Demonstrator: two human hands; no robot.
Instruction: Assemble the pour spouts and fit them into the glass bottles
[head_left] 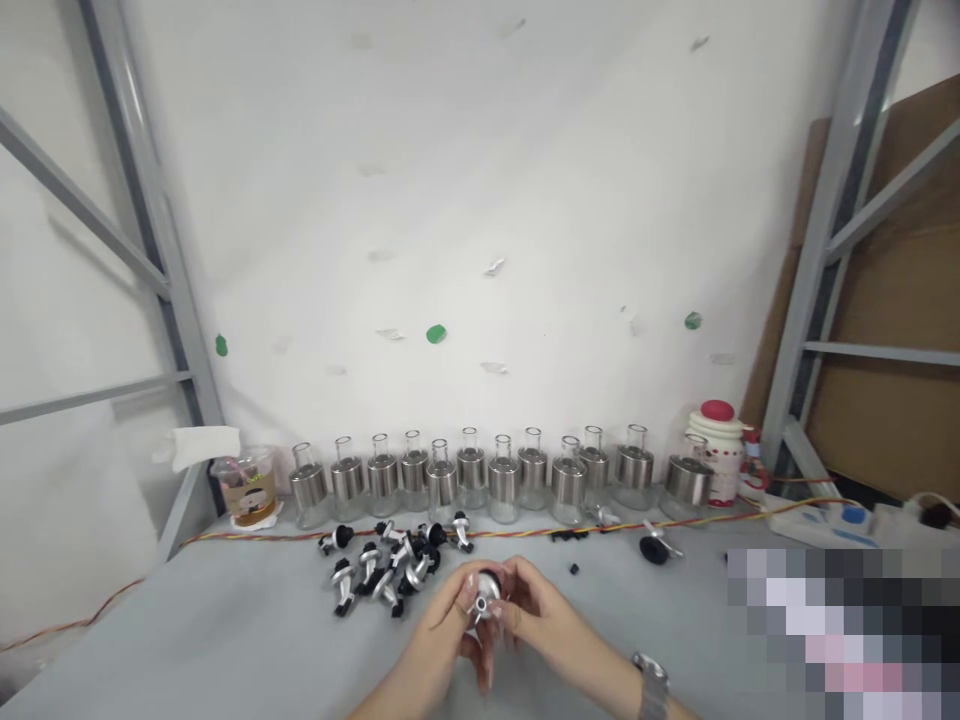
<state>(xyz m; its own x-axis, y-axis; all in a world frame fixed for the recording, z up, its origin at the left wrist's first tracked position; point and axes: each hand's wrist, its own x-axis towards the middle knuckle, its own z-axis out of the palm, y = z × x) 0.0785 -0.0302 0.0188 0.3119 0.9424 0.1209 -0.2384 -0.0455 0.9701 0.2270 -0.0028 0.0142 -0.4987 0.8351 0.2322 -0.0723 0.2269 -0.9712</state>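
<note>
My left hand (459, 612) and my right hand (531, 604) are close together near the front middle of the table, fingers closed around a silver pour spout (487, 590). Its small round opening faces me, and a dark rim shows at its upper edge. Fingers hide much of the piece. To the left lies a loose pile of silver pour spouts (386, 585) with black stoppers and black tips. Another pour spout (656, 548) rests to the right, black base toward me. A small black cap (574, 568) sits just beyond my right hand.
Several glass bottles (503, 480) with metal sleeves stand along the wall. A twisted red and yellow wire (517, 532) crosses the table before them. A plastic cup (249, 490) is at left; a white flask (724, 460) with a red lid and a power strip (817, 520) are at right.
</note>
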